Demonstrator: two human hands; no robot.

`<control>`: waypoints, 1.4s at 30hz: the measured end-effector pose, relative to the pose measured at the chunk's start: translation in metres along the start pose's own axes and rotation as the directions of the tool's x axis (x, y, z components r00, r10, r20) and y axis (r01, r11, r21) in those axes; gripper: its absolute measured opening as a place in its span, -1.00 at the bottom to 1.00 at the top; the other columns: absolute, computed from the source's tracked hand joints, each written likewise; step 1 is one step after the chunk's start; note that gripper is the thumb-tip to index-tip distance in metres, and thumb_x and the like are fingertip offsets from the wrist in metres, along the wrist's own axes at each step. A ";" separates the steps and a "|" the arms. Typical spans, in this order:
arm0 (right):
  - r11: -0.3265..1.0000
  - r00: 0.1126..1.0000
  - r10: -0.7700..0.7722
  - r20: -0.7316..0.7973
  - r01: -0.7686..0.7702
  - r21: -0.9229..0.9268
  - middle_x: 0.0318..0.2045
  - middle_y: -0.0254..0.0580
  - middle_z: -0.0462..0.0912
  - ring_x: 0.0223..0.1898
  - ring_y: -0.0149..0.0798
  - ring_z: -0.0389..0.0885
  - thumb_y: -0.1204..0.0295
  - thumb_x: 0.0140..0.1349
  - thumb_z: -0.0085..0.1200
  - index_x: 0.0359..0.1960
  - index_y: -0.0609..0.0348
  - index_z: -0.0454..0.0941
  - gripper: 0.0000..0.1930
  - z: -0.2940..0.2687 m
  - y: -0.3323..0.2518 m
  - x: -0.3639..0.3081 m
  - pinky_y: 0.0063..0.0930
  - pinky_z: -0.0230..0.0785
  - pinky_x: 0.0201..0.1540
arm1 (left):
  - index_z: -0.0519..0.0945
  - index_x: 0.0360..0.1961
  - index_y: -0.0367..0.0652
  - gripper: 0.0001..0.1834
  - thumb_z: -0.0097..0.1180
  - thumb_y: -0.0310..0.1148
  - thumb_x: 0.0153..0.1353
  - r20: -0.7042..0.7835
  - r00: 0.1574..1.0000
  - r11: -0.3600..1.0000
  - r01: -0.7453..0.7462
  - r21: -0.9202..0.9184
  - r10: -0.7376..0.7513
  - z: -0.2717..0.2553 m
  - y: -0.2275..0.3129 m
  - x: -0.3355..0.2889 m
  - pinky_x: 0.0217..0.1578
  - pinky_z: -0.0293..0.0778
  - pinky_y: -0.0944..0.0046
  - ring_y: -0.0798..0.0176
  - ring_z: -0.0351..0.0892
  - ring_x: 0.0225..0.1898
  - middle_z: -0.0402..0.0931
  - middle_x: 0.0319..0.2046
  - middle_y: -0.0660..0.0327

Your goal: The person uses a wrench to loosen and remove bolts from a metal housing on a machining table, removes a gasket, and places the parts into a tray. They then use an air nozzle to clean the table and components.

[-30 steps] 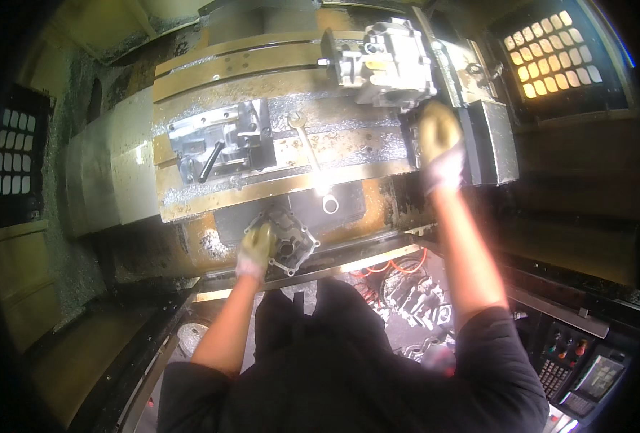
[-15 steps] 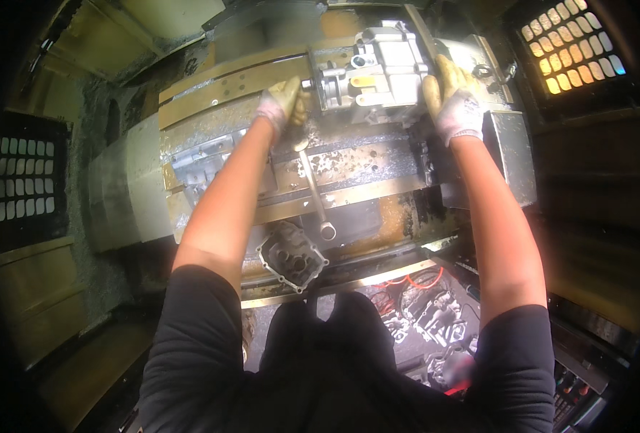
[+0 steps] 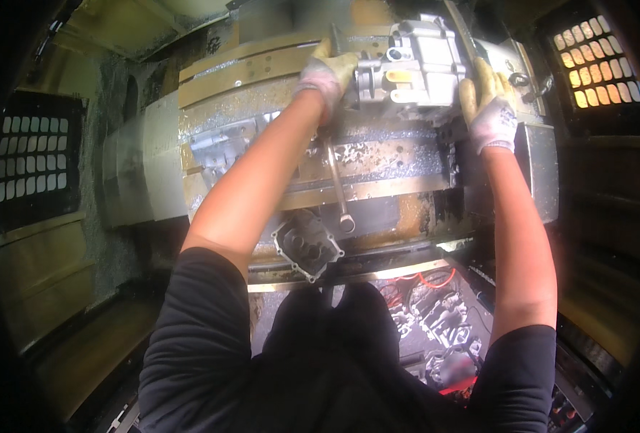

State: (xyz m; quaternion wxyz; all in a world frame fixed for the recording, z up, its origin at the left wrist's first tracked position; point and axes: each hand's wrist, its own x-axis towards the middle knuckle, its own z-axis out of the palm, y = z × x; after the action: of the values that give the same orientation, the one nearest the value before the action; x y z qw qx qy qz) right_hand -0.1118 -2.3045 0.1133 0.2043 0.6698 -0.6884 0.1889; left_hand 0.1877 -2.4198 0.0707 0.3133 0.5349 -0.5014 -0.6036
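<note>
A silver cast-metal housing [image 3: 429,61] with ribs, round ports and pale yellow tabs stands on the machine table [image 3: 381,155]. My left hand [image 3: 328,78] wears a light glove; its thumb and fingers are apart, against the left end of the housing, and some fingertips are hidden. My right hand [image 3: 491,108], gloved too, lies along the housing's right side, with fingers stretched out and thumb near the edge. Below my left hand lies a long ring-ended wrench [image 3: 336,177]. A dark cast cover [image 3: 308,245] with a bolt-holed rim sits nearer me.
Another metal plate [image 3: 222,144] lies left, partly behind my left forearm. A clamp-like part [image 3: 519,81] stands right of my right hand. Several castings [image 3: 446,321] and an orange cable [image 3: 435,280] are below the front edge at right. Wet metal walls enclose both sides.
My left hand has left a small bolt-like end and shifted right, its fingers now spread against the housing. My right hand stays beside the housing. The whole view has shifted a little.
</note>
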 end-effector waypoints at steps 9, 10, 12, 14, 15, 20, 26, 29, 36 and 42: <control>0.995 0.999 -0.015 -0.037 0.011 -0.097 0.16 -0.02 0.66 0.27 0.08 0.53 0.04 0.37 0.04 0.28 0.03 0.53 -0.46 0.004 0.000 -0.001 -0.02 0.26 0.36 | 0.58 0.14 -0.31 -0.54 0.35 -0.43 0.23 -0.279 0.960 0.986 0.016 0.163 0.031 -0.045 -0.153 -0.051 0.00 0.60 0.30 0.20 0.70 -0.06 0.71 -0.03 0.06; 0.997 0.999 -0.019 -0.041 0.016 -0.079 0.16 -0.01 0.66 0.27 0.08 0.53 0.04 0.37 0.04 0.28 0.03 0.53 -0.46 0.005 -0.001 0.000 -0.01 0.26 0.36 | 0.58 0.17 -0.29 -0.51 0.36 -0.40 0.22 -0.373 0.921 0.914 0.053 0.402 0.111 -0.038 -0.181 -0.042 -0.01 0.60 0.26 0.19 0.71 -0.06 0.71 -0.02 0.05; 0.998 0.999 -0.021 -0.046 0.018 -0.056 0.16 0.00 0.66 0.27 0.08 0.52 0.04 0.37 0.04 0.28 0.03 0.53 -0.47 0.006 0.002 -0.001 -0.01 0.25 0.36 | 0.57 0.21 -0.23 -0.47 0.36 -0.34 0.22 -0.183 0.983 0.877 0.099 0.470 -0.013 -0.029 -0.177 -0.033 0.03 0.58 0.21 0.13 0.71 0.00 0.71 0.00 0.01; 0.996 1.000 -0.011 -0.029 0.009 -0.087 0.16 -0.01 0.66 0.27 0.07 0.52 0.04 0.38 0.04 0.27 0.03 0.53 -0.47 0.005 0.004 -0.004 -0.01 0.25 0.36 | 0.57 0.24 -0.17 -0.45 0.34 -0.30 0.23 -0.097 0.989 0.844 0.149 0.516 -0.115 -0.021 -0.170 -0.032 0.08 0.56 0.16 0.07 0.69 0.05 0.69 0.03 -0.02; 0.995 1.000 -0.007 -0.021 0.005 -0.104 0.16 -0.02 0.66 0.27 0.07 0.52 0.04 0.38 0.04 0.27 0.02 0.54 -0.47 0.006 0.006 -0.005 -0.01 0.24 0.36 | 0.57 0.24 -0.14 -0.46 0.33 -0.29 0.23 -0.104 0.983 0.831 0.183 0.525 -0.150 -0.014 -0.148 -0.040 0.10 0.55 0.14 0.03 0.69 0.07 0.69 0.05 -0.04; 0.998 0.998 -0.020 -0.054 0.017 -0.053 0.13 -0.03 0.67 0.25 0.06 0.54 0.04 0.38 0.04 0.26 0.02 0.55 -0.49 0.005 0.002 -0.002 -0.02 0.25 0.35 | 0.60 0.20 -0.03 -0.52 0.26 -0.30 0.22 -0.164 0.976 0.496 0.072 0.865 0.144 -0.006 -0.154 -0.047 0.14 0.53 0.06 -0.12 0.66 0.10 0.68 0.01 -0.10; 0.995 0.999 -0.008 -0.049 0.003 -0.097 0.13 -0.01 0.68 0.26 0.07 0.55 0.05 0.37 0.05 0.26 0.02 0.56 -0.48 0.004 0.002 -0.003 -0.01 0.23 0.37 | 0.49 0.27 -0.23 -0.22 0.24 0.21 0.30 -0.145 0.983 0.902 0.037 -0.430 -0.109 0.006 -0.113 -0.049 0.23 0.53 0.04 -0.07 0.61 0.12 0.59 0.15 -0.05; 0.998 0.999 0.000 -0.033 -0.001 -0.056 0.12 0.02 0.68 0.24 0.09 0.56 0.08 0.36 0.06 0.24 0.05 0.57 -0.50 -0.001 -0.003 0.000 -0.01 0.24 0.37 | 0.26 0.46 -0.11 0.21 0.32 0.50 -0.03 0.239 0.964 0.644 0.258 -0.720 -0.119 0.021 -0.097 -0.036 0.34 0.40 -0.17 -0.18 0.30 0.38 0.25 0.43 -0.06; 0.997 0.999 -0.027 -0.035 0.025 -0.073 0.05 0.11 0.70 0.19 0.13 0.58 0.11 0.36 0.07 0.21 0.14 0.58 -0.51 -0.005 -0.008 0.002 -0.02 0.27 0.31 | 0.48 0.20 -0.14 -0.43 0.38 -0.14 0.28 0.207 0.941 0.459 0.065 -0.886 0.268 0.072 -0.071 -0.012 0.07 0.77 0.03 0.06 0.68 0.09 0.58 0.13 0.07; 0.998 0.997 -0.038 -0.065 0.034 -0.057 0.03 0.10 0.70 0.13 0.14 0.61 0.16 0.36 0.09 0.20 0.11 0.59 -0.54 -0.002 -0.003 0.001 -0.02 0.32 0.26 | 0.47 0.21 -0.18 -0.49 0.33 -0.25 0.32 0.076 0.976 0.368 -0.004 -0.930 0.203 0.059 -0.066 -0.029 0.04 0.79 0.07 0.10 0.69 0.08 0.60 0.10 0.09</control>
State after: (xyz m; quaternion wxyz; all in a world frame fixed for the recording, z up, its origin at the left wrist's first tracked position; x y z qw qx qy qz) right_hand -0.1086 -2.3039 0.1157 0.2491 0.6696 -0.6740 0.1880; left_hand 0.1477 -2.3575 0.0142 0.5495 0.1797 -0.1367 -0.8044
